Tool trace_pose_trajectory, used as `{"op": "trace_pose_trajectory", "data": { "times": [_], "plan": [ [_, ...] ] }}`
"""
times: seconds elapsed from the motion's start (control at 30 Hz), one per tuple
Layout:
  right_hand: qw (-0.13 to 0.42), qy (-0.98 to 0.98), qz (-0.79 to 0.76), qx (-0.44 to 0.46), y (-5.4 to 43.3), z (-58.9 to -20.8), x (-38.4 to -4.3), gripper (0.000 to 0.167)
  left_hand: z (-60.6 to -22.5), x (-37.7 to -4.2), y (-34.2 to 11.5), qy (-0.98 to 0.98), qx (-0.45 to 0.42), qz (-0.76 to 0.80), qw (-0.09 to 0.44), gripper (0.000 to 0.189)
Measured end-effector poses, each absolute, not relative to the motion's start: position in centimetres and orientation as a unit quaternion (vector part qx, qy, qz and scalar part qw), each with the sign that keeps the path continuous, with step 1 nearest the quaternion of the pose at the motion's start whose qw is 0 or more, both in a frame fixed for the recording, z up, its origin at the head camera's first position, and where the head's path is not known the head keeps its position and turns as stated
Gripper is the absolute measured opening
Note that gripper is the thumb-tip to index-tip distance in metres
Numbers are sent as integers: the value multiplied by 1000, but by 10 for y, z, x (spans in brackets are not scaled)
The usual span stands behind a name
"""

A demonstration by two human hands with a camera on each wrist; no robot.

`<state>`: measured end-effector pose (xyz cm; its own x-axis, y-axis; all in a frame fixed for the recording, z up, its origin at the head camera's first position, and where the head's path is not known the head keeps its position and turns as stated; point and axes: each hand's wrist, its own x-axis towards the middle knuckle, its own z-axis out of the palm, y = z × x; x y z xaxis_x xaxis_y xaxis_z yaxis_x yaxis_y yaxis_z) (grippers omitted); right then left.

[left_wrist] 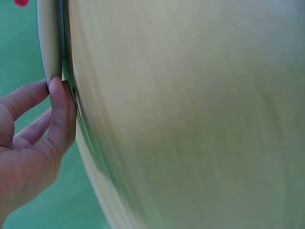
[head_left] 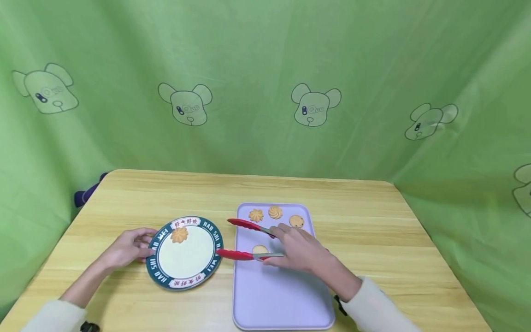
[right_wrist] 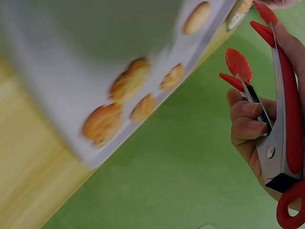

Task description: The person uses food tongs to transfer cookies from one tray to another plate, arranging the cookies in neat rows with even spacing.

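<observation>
My left hand (head_left: 129, 249) pinches the left rim of a round plate (head_left: 179, 283) with a dark green lettered border. In the left wrist view the plate (left_wrist: 50, 38) is seen edge-on, with the left hand's (left_wrist: 38, 129) fingers at its edge. A flower-shaped cookie (head_left: 179, 235) lies near the plate's upper left rim. My right hand (head_left: 296, 246) grips red-tipped metal tongs (head_left: 265, 255) above a lilac tray (head_left: 282, 299). The tongs (right_wrist: 281, 114) are spread with nothing between their tips, which point left towards the plate. Part of the tray is hidden by the right hand.
Towards the tray's far end lie a star-shaped cookie (head_left: 256, 215), a swirled cookie (head_left: 275, 212) and a round cookie with dark specks (head_left: 296, 221). A plain round cookie (head_left: 260, 249) shows between the tong arms. Green curtain (head_left: 257, 147) surrounds the wooden table (head_left: 373, 230).
</observation>
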<state>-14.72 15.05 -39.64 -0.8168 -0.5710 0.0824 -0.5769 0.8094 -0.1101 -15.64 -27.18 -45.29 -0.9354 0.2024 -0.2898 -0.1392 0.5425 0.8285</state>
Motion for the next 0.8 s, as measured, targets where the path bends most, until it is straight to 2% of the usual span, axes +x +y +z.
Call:
{"op": "trace_pose_trajectory", "data": {
  "times": [0.27, 0.5, 0.8],
  "plan": [
    [40, -950, 85, 298, 193, -410, -136, 68, -452, -157, -273, 860, 22, 479, 177, 59],
    [27, -953, 96, 286, 216, -417, -125, 74, -453, -155, -271, 854, 25, 489, 173, 59],
    [14, -957, 107, 270, 229, -422, -118, 60, -453, -155, -270, 860, 17, 480, 171, 59]
  ]
}}
